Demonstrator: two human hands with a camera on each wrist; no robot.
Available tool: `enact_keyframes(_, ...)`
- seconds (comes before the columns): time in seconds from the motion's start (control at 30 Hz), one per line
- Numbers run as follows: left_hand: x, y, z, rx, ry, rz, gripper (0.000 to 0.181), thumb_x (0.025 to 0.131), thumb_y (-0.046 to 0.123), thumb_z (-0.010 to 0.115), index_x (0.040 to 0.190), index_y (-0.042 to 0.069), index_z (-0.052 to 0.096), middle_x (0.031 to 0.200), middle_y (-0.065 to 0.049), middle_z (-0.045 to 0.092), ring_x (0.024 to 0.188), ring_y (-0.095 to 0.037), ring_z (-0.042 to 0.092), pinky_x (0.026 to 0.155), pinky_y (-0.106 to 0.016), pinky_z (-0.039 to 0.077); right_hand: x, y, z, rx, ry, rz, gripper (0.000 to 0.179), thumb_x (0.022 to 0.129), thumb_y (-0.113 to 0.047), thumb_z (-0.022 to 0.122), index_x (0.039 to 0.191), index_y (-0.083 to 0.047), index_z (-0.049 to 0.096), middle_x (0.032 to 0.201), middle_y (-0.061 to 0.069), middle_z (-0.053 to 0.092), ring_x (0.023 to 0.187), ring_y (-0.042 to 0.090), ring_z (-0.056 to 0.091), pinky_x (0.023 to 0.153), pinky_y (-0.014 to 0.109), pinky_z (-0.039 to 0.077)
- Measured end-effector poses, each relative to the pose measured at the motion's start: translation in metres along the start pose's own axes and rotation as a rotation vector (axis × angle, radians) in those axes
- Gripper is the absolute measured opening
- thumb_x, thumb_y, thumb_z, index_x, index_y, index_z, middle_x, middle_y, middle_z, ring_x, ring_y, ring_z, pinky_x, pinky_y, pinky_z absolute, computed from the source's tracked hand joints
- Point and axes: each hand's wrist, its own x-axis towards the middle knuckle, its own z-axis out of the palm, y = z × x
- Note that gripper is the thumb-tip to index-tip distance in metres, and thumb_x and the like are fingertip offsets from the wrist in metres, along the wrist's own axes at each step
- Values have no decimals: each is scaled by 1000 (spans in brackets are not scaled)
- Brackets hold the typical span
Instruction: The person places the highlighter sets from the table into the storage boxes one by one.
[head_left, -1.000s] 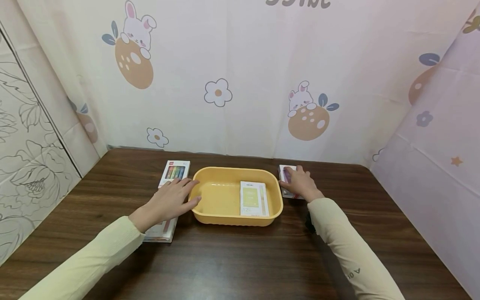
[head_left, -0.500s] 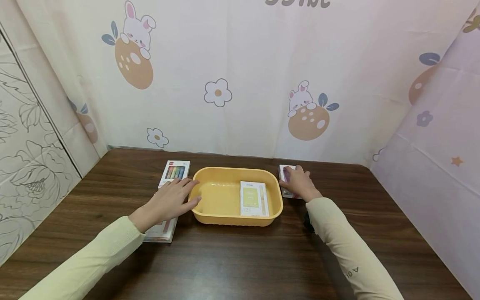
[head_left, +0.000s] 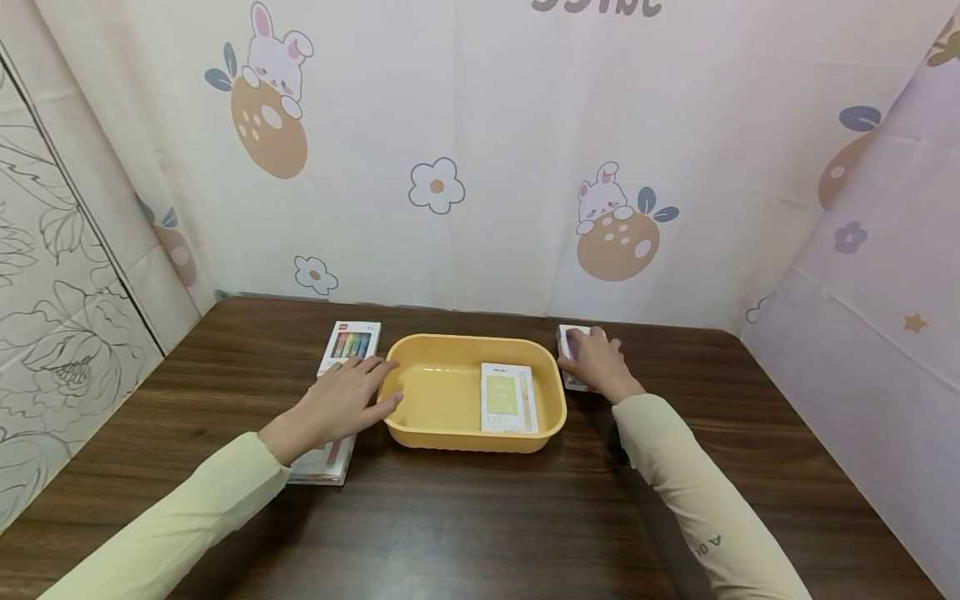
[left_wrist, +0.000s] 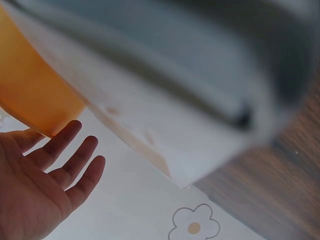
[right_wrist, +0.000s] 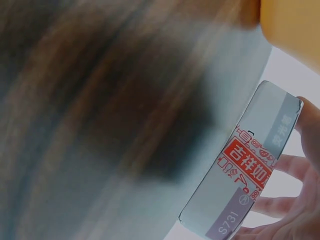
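Holding one small box (right_wrist: 242, 162) underneath, the right grip (head_left: 602, 372) stands beside one tray (head_left: 457, 440) containing one white box (head_left: 509, 400); left grip (head_left: 330, 407): wide.

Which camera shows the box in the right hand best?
Right wrist view: the S731 box shows its printed side clearly. The head view shows it partly covered by the right hand; the left wrist view doesn't show it.
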Motion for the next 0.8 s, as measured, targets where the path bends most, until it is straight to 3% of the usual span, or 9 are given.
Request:
enact_keyframes(0.3,0,0,-1,5,-5,-2,57,90,51,42,133,13,47,129,-9,53,115,-31,50,92,-51,40,-7,-4,-15,7,29,2,56,85,-33,60,132,-5,44,124,33,40,98,52,42,77,61,41)
enact_keyframes(0.53,0,0,-1,4,-4,-3,57,90,50,43,133,12,47,129,-9,53,115,-31,50,92,-51,40,-12,-6,-28,-8,58,-35,56,85,-33,58,131,-5,44,118,32,43,88,47,42,69,55,42)
enact_keyframes(0.8,0,1,-1,-4,6,-7,55,90,49,44,132,12,48,128,-9,53,115,-31,50,91,-52,40,-18,-12,-37,-6,60,-25,58,84,-33,57,133,-6,43,128,32,37,92,47,42,74,57,41)
